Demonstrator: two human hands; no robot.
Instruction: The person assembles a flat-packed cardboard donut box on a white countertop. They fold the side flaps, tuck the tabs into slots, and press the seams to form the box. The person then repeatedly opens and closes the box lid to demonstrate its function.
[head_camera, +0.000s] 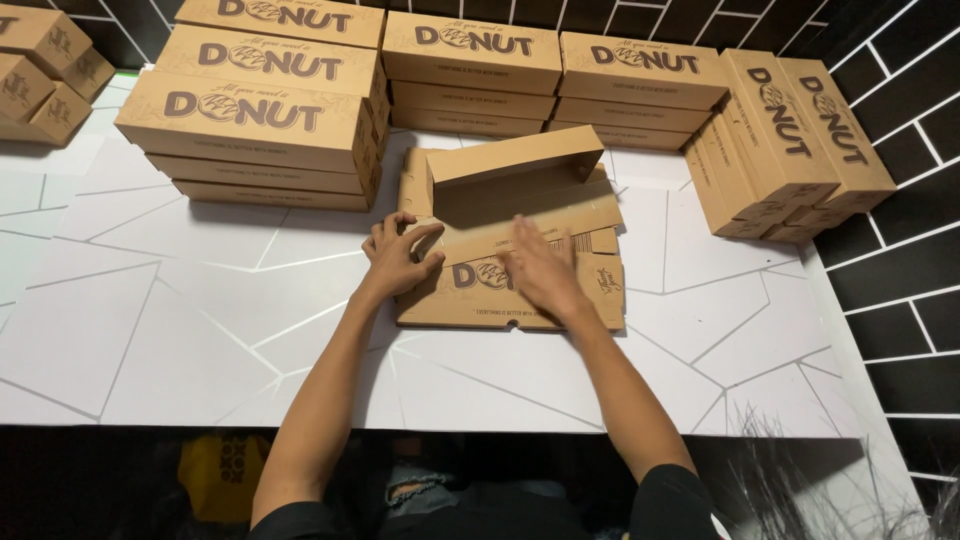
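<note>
Folding half-formed brown cardboard box (512, 235) at table centre, we see back wall standing upright, front panel lying flat toward us. Left hand (398, 255) at 9 o'clock of box, fingers curled, gripping left side flap. Right hand (540, 275) open, palm down, slightly blurred, pressed flat on front panel. White table (160, 320) with grey line pattern beneath. Stacks of closed boxes (260, 105) at 11 o'clock, more stacks (555, 80) at 12, leaning boxes (790, 140) at 2. Small boxes (40, 70) at 10, well apart.
</note>
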